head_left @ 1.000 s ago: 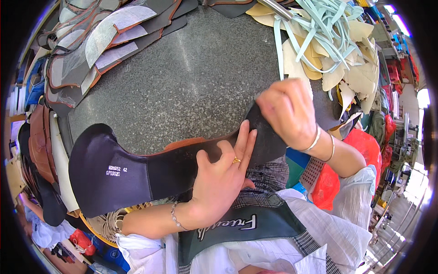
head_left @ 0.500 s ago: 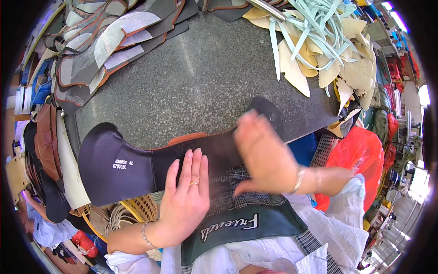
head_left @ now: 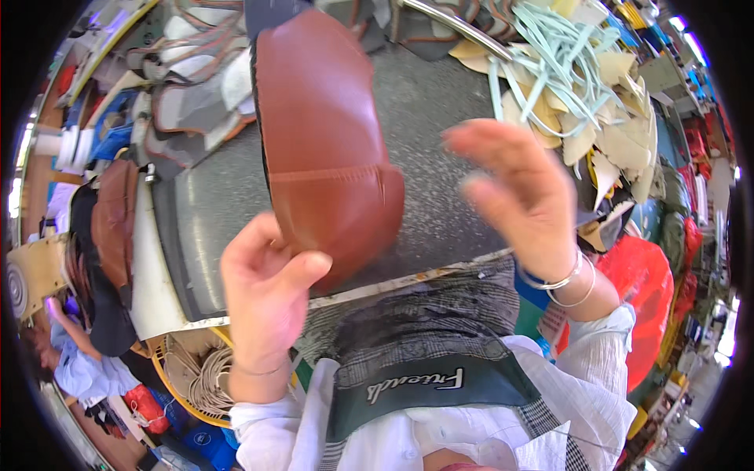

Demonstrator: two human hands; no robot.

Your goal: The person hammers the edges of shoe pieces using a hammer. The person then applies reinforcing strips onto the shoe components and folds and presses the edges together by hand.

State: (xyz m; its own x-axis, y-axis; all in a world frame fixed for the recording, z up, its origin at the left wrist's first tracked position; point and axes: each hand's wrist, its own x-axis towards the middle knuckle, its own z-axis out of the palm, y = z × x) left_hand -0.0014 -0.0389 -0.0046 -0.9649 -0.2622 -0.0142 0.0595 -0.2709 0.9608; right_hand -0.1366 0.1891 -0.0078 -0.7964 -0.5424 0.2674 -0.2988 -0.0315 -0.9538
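A long, stitched brown leather piece (head_left: 322,110) is raised over the near left part of the dark work surface. Its smooth brown face shows, with a seam across its lower part and a dark edge down its left side. My left hand (head_left: 271,282) grips the near end, thumb on the brown face and the other fingers mostly behind it. Off to the right, my right hand (head_left: 528,196) hangs in the air with fingers apart and nothing in it, slightly blurred by motion.
Dark cut pieces with reddish edges (head_left: 196,102) lie at the far left. Pale blue strips (head_left: 561,67) and cream scraps (head_left: 620,129) heap at the far right, beside a metal bar (head_left: 459,30). A yellow basket (head_left: 169,385) holds coiled cord; a red bag (head_left: 640,290) hangs right.
The leather piece has been lifted and turned from its dark lining, lying crosswise, to its brown face, pointing away from me. My right hand has come off it and moved right.
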